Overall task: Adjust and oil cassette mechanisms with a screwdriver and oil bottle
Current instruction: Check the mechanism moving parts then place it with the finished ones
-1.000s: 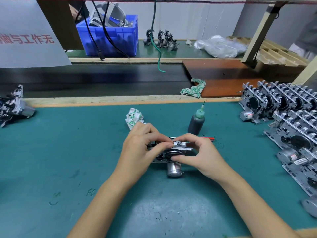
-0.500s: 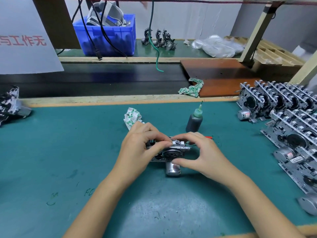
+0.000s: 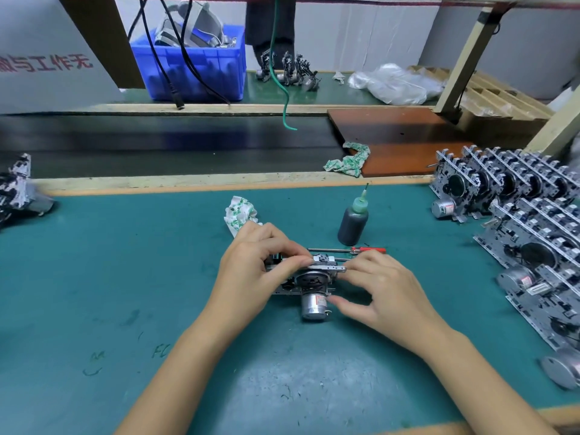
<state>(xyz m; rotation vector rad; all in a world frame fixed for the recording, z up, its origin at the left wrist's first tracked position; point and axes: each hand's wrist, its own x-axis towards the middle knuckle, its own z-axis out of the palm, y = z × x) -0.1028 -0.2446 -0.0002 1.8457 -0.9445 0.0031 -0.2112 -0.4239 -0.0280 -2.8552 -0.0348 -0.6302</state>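
Observation:
A metal cassette mechanism [image 3: 309,282] with a silver motor can at its near side lies on the green mat [image 3: 125,277] in the middle. My left hand [image 3: 254,268] grips its left side, thumb and fingers curled over the top. My right hand [image 3: 379,287] pinches its right edge with fingertips above and thumb below. Just behind the mechanism a red-handled screwdriver [image 3: 367,250] lies flat on the mat. A dark oil bottle [image 3: 353,226] with a green needle cap stands upright behind it. Neither hand touches the tool or the bottle.
Rows of several cassette mechanisms [image 3: 533,221] fill the right side of the mat. A crumpled patterned rag [image 3: 240,213] lies behind my left hand; another rag [image 3: 346,161] sits by a brown board. More mechanisms [image 3: 18,189] at far left. A blue bin [image 3: 194,67] stands behind the conveyor belt.
Both hands have stayed on the mechanism. My right thumb has dropped lower toward the motor, and more of the screwdriver shows behind the mechanism.

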